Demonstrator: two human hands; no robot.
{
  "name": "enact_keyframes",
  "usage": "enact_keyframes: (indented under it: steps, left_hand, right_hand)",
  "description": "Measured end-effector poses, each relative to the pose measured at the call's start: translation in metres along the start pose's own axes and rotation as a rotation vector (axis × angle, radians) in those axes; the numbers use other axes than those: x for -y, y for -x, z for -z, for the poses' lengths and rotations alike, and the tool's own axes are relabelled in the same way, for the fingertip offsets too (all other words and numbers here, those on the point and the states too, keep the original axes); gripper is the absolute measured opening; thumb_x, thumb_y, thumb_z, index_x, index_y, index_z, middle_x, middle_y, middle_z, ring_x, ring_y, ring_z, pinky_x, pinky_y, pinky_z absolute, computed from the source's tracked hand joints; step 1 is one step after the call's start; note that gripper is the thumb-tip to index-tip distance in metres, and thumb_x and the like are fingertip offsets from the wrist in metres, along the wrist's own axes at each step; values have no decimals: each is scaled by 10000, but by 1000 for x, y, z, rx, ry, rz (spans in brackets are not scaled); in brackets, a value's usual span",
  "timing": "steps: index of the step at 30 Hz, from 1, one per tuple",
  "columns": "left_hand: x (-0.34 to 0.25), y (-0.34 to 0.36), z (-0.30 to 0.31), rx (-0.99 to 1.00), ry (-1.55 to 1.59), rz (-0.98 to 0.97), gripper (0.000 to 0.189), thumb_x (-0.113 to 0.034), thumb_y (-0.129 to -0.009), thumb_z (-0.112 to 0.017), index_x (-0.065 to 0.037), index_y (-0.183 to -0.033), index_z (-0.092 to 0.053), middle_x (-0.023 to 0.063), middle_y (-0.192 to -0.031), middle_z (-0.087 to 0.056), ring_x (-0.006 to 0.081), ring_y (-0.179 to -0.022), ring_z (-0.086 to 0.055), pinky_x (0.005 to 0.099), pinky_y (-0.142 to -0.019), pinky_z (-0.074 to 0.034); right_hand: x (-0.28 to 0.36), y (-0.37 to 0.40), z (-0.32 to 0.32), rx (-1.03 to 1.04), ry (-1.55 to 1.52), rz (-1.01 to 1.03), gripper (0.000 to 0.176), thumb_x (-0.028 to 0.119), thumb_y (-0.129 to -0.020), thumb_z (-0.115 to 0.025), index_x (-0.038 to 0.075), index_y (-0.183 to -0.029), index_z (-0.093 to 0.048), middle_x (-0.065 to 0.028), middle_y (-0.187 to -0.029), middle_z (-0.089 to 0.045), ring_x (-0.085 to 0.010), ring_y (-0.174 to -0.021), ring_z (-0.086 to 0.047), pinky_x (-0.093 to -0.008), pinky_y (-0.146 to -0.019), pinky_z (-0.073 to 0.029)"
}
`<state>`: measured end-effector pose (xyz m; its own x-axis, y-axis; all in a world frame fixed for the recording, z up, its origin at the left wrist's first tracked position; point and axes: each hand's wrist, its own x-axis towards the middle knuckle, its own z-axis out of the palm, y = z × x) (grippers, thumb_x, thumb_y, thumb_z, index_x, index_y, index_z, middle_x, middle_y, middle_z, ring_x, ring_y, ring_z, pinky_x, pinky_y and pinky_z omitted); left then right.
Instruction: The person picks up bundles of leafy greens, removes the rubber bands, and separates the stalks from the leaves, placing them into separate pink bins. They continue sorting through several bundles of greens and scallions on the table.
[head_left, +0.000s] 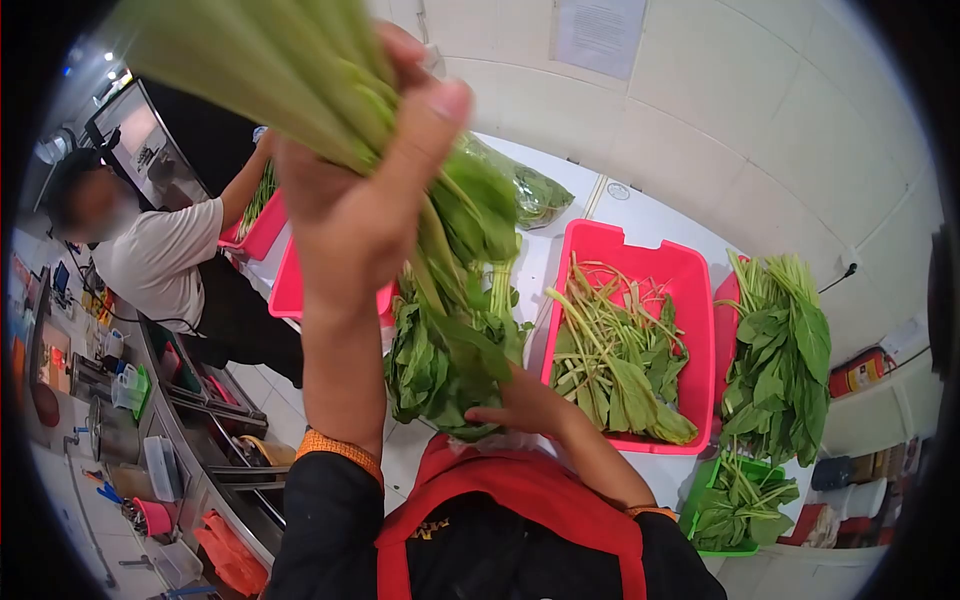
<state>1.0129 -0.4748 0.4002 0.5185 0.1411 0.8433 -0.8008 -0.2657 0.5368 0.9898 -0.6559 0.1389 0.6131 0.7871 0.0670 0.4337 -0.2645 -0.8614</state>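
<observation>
My left hand (365, 190) is raised close to the camera, closed around the stems of a bunch of leafy greens (440, 235). The stems (270, 70) point up and left, blurred by motion, and the leaves hang down toward my apron. Low in front of my chest, my right hand (515, 402) is at the lower leaves, its fingers partly covered by them; it appears closed on a leaf. More leafy greens (410, 350) lie behind the bunch on the white table (650, 212). To the right stands a pink bin (712, 340) with loose stems and leaves (610, 350) inside.
A large bundle of greens (780, 370) lies right of the bin, above a green basket (745, 548) holding leaves. A plastic bag of greens (540, 195) lies near the wall. Another pink bin (288, 285) is partly behind my left arm. A co-worker (165, 255) reaches toward a further pink bin (262, 228).
</observation>
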Motion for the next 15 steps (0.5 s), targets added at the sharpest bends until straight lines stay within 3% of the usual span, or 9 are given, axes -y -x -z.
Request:
enact_keyframes:
  steps: [3, 5, 6, 7, 8, 12, 15]
  left_hand:
    - [-3, -13, 16, -87, 355, -65, 330, -47, -955, -625, -39, -1243, -463, 22, -889, -537, 120, -651, -450, 288, -639, -398]
    - [4, -18, 31, -5, 567, -54, 283, -66, -978, -592, -63, -1237, -479, 40, -929, -538, 135, -721, -486, 302, -669, -417]
    - [13, -21, 35, 6, 694, -34, 283, -71, -975, -598, -60, -1237, -490, 57, -933, -547, 147, -737, -519, 308, -648, -425]
    - [21, -21, 38, 18, 824, -13, 283, -76, -973, -603, -57, -1236, -501, 74, -937, -556, 158, -752, -553, 314, -627, -432]
    - [28, -19, 40, 37, 929, 40, 242, -113, -1005, -557, -90, -1235, -489, 81, -930, -548, 195, -786, -589, 366, -696, -505]
    - [53, -12, 31, -68, 1048, 298, 194, -143, -1011, -551, -121, -1199, -513, 93, -1039, -598, 240, -870, -631, 478, -869, -553]
    - [71, -7, 26, -98, 1142, 466, 179, -176, -1010, -545, -136, -1185, -530, 113, -1148, -639, 277, -974, -662, 564, -976, -532]
  right_hand:
    - [2, -1, 1, 62, -41, -277, 814, 327, -855, -790, 9, -1482, -378, -247, -1361, -529, -343, -1133, -613, -406, -961, -492]
    - [-2, 8, 1, -137, -21, -251, 697, 329, -846, -797, 27, -1397, -494, -189, -1231, -617, -284, -1037, -631, -397, -854, -517]
    - [6, 8, 10, -189, -118, -280, 731, 209, -843, -775, 26, -1462, -431, -243, -1390, -533, -339, -1134, -626, -426, -950, -505]
    - [7, 11, 17, -242, -108, -253, 715, 154, -822, -760, 22, -1448, -442, -245, -1401, -522, -347, -1174, -608, -426, -976, -493]
    - [6, 15, 26, -298, -95, -226, 703, 98, -801, -745, 18, -1435, -453, -247, -1412, -511, -355, -1213, -589, -425, -1002, -480]
    - [10, 34, 67, -426, -41, -1, 771, -45, -704, -690, 20, -1432, -444, -250, -1426, -486, -384, -1350, -479, -421, -1111, -396]
    - [38, 66, 99, -181, 211, 20, 785, -24, -702, -699, 13, -1439, -433, -240, -1413, -490, -400, -1375, -428, -419, -1148, -347]
